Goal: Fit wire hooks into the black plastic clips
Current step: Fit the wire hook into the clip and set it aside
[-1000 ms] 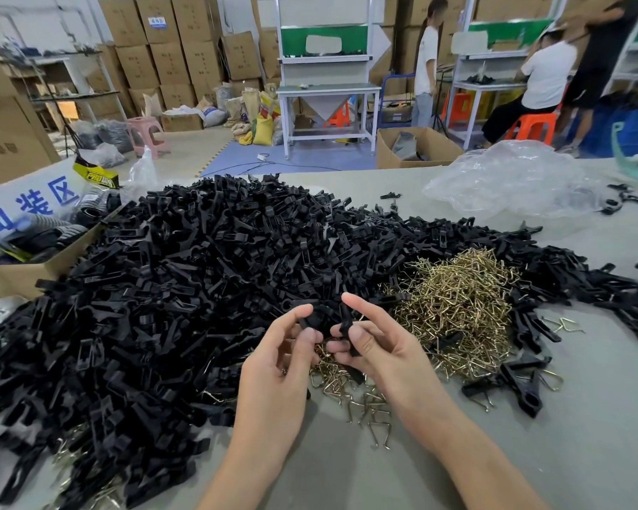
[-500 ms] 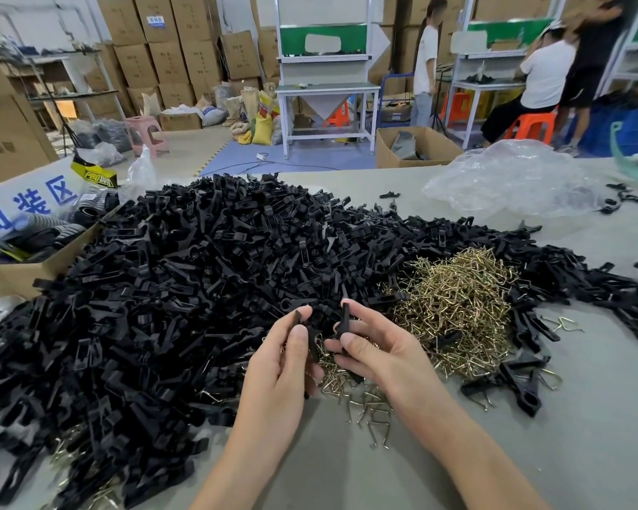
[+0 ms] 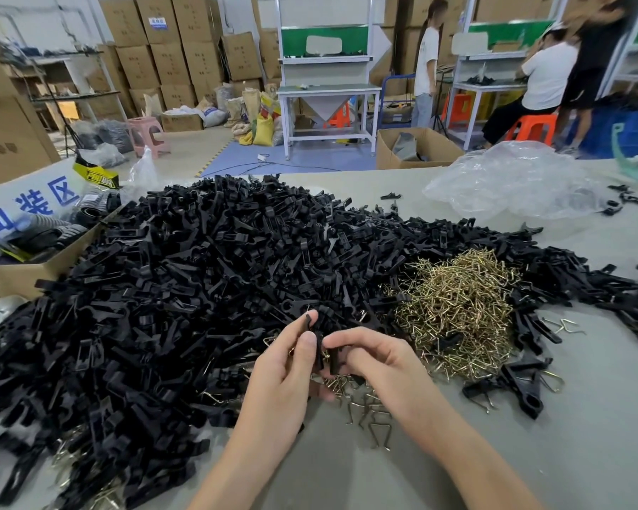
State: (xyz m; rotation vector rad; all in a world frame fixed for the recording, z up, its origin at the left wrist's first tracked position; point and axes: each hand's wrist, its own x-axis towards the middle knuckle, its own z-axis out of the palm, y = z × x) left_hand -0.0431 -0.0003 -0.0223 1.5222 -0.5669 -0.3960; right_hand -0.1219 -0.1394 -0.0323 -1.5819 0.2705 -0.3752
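Pinching black clips (image 3: 318, 349), left hand (image 3: 284, 380) beside right hand (image 3: 383, 366).

Two hands (image 3: 279, 377); two held clips (image 3: 308, 323); one clip heap (image 3: 185, 296); one hook heap (image 3: 457, 311).

A small factory's assembly and packing floor is shown. Brown cartons (image 3: 163, 49) are stacked high along the back wall. White workbenches (image 3: 328, 92) with shelf frames are set side by side, one attended by a seated person (image 3: 546, 79) on an orange stool (image 3: 531, 127). Black plastic clips (image 3: 199, 288) and wire hooks (image 3: 457, 307) are heaped in bulk on the grey worktop (image 3: 586, 436), and filled sacks (image 3: 262, 123) are piled on the floor.
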